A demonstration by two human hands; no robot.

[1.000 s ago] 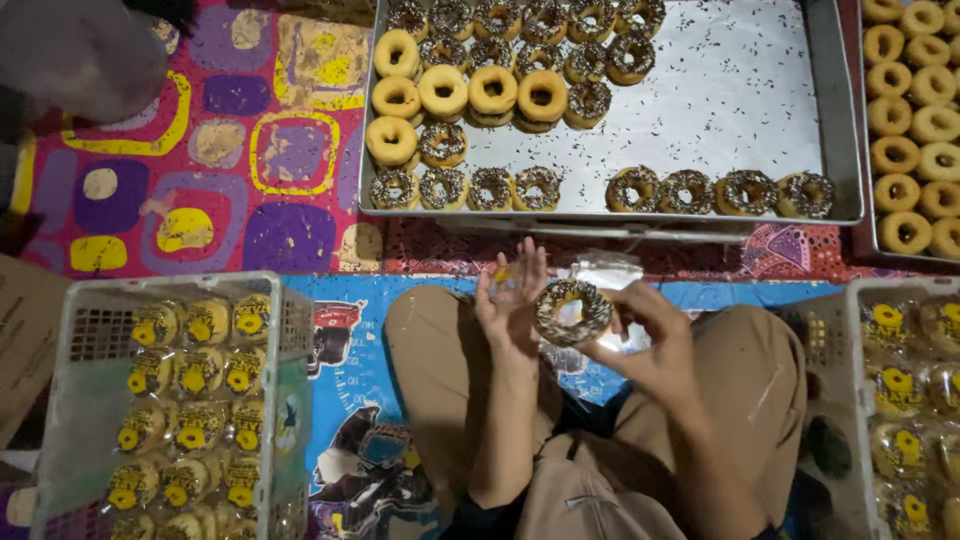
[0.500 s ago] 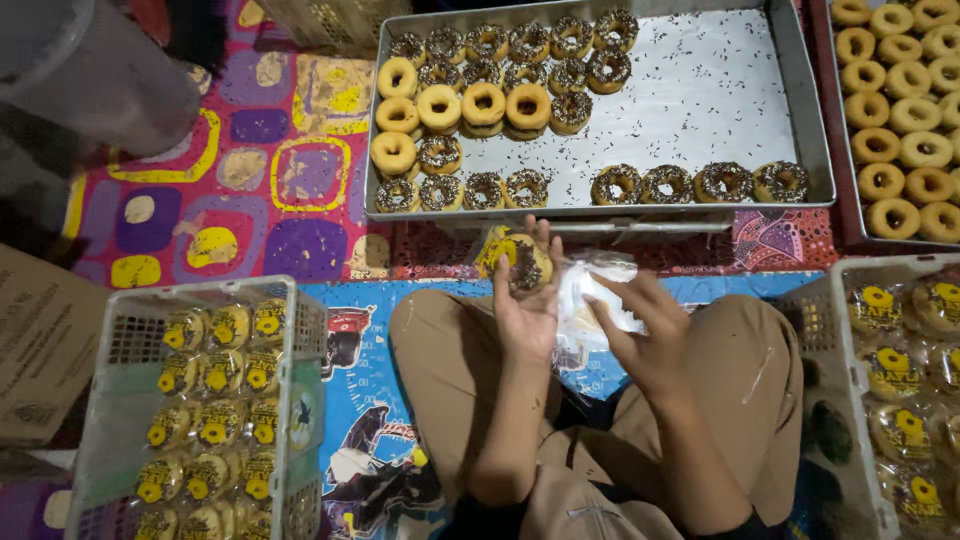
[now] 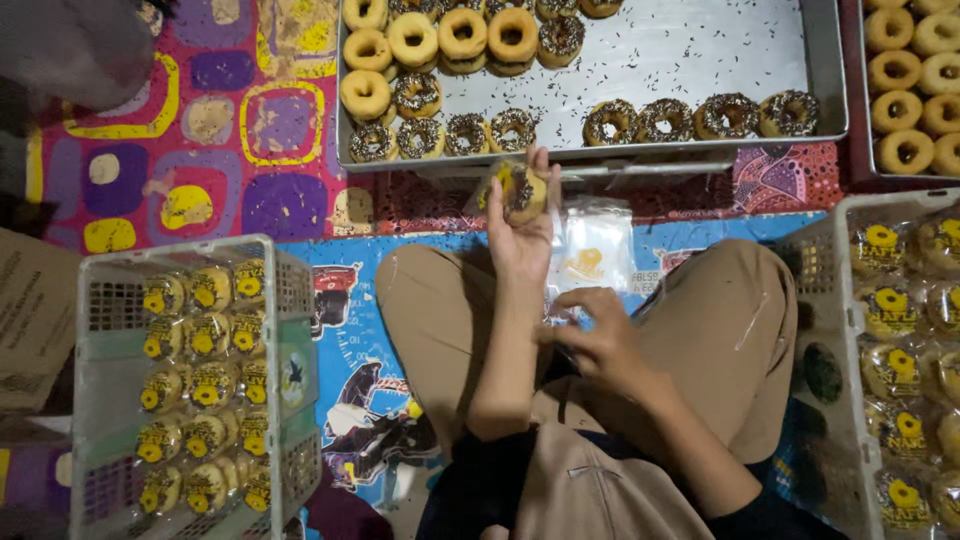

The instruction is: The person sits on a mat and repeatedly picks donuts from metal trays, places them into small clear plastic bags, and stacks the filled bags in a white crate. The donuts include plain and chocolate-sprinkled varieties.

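Patterned floor mats (image 3: 210, 150) sit hemmed by a metal tray (image 3: 700, 60) ahead and white crates (image 3: 100, 300) at both sides. Left hand (image 3: 520, 235) pinches a bagged doughnut (image 3: 522, 190) just before the tray's near edge; right hand (image 3: 590, 335) curls around clear plastic bags (image 3: 592, 255) over the lap.

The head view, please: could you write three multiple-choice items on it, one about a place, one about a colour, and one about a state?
1. Where is the metal tray with the sprinkled doughnuts?
A. Ahead of the person's knees
B. Inside the left crate
C. On the person's lap

2. What colour are the trousers?
A. Blue
B. Tan
C. Black

3. How is the wrapped doughnut at this moment?
A. Lying in the tray
B. Resting in the right crate
C. Held up in the left hand

Answers:
1 A, since the tray lies on the mat beyond the knees.
2 B, since both legs show tan cloth.
3 C, since the left hand's fingers close round it above the lap, while the right hand is lower, by the clear bags.
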